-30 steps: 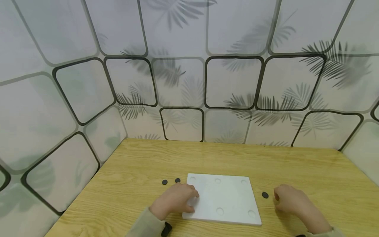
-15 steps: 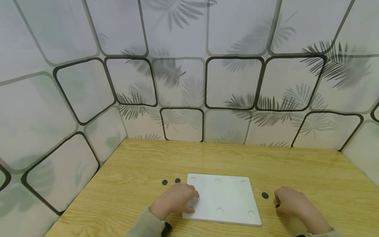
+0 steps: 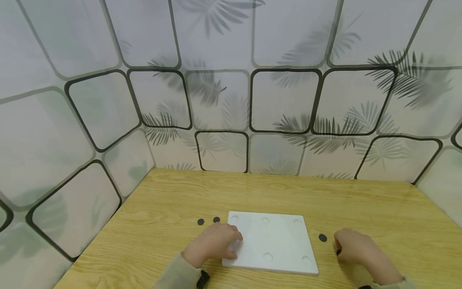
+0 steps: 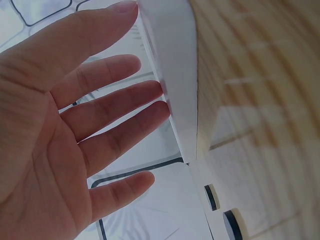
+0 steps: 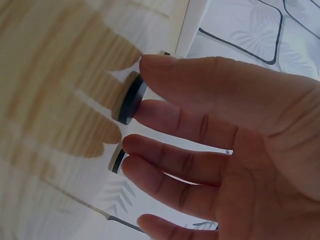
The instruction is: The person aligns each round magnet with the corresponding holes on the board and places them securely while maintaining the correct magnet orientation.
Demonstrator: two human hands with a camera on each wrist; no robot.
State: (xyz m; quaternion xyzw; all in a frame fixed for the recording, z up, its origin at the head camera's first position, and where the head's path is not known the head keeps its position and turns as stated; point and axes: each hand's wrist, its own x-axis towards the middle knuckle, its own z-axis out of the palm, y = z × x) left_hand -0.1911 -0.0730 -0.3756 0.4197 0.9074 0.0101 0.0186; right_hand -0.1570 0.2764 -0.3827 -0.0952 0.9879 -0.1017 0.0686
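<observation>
My left hand [image 3: 215, 243] rests on the left edge of a white board [image 3: 274, 241] with shallow round recesses. In the left wrist view its fingers are loosely extended, with fingertips [image 4: 156, 90] at the board's side. To the right of the board, my right hand [image 3: 355, 245] is low over the table, pinching a black disc [image 5: 133, 99] between thumb and forefinger. The disc looks flat on the tabletop. Another black disc [image 5: 118, 159] lies by the middle fingertips, hidden under the hand in the head view. A further black disc [image 3: 323, 237] lies between board and right hand.
Two black discs, one nearer the board [image 3: 216, 220] and one farther left [image 3: 200, 221], lie beyond my left hand. All stands on a wood-grain table [image 3: 173, 192], with a patterned wall covering [image 3: 223, 100] behind and at the sides.
My right hand has shifted slightly toward me, and a dark disc now shows between its thumb and forefinger. My left hand and the board have stayed still.
</observation>
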